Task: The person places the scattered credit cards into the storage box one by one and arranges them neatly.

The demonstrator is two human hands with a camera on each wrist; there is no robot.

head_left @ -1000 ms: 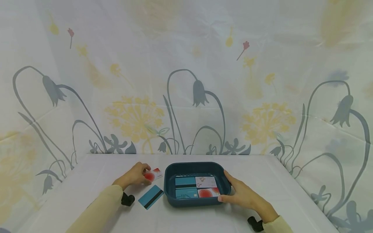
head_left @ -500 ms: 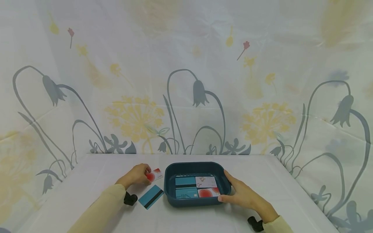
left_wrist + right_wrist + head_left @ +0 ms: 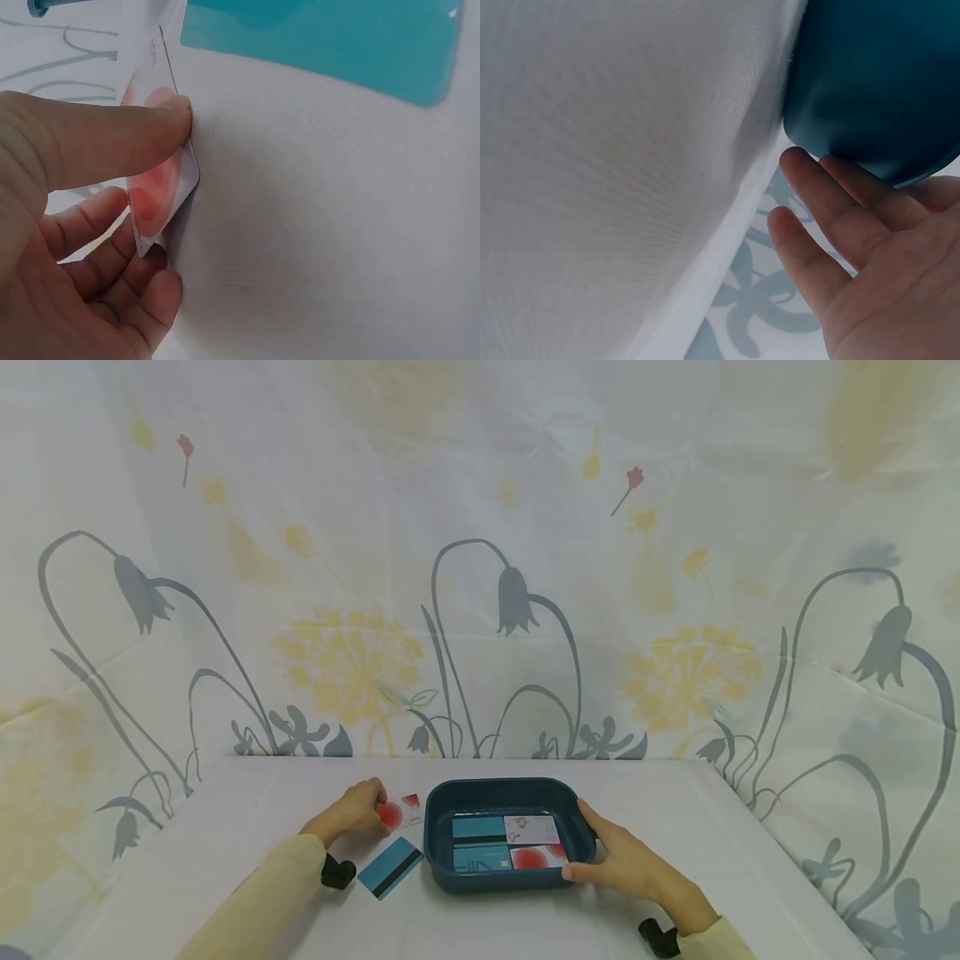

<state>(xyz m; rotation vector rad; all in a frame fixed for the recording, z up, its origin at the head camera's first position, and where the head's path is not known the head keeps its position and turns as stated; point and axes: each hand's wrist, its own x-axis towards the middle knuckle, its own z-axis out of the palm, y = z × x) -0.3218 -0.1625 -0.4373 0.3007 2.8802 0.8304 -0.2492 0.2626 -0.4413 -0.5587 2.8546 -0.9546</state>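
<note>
Between thumb and fingers my left hand [image 3: 352, 812] pinches a white card with red circles [image 3: 401, 812], left of the dark teal box [image 3: 495, 881]. In the left wrist view this card [image 3: 154, 196] is tilted, its lower edge near the cloth. My right hand [image 3: 630, 860] rests against the box's right end, thumb at the front corner. The right wrist view has its fairly straight fingers [image 3: 832, 196] along the outside of the box [image 3: 870, 82]. Inside the box lie a striped teal card [image 3: 478, 829], a pale patterned card [image 3: 531, 829], another teal card [image 3: 480, 858] and a red-and-white card [image 3: 537, 857].
A teal card with a black stripe [image 3: 391, 868] lies slanted on the white cloth [image 3: 465, 927], between my left wrist and the box. Behind the table hangs a flower-patterned curtain [image 3: 480, 652]. Black wrist devices [image 3: 339, 872] sit under both wrists.
My left hand has shifted slightly to the right, and the card it pinches has moved a little closer to the box. The right hand and the box have hardly moved.
</note>
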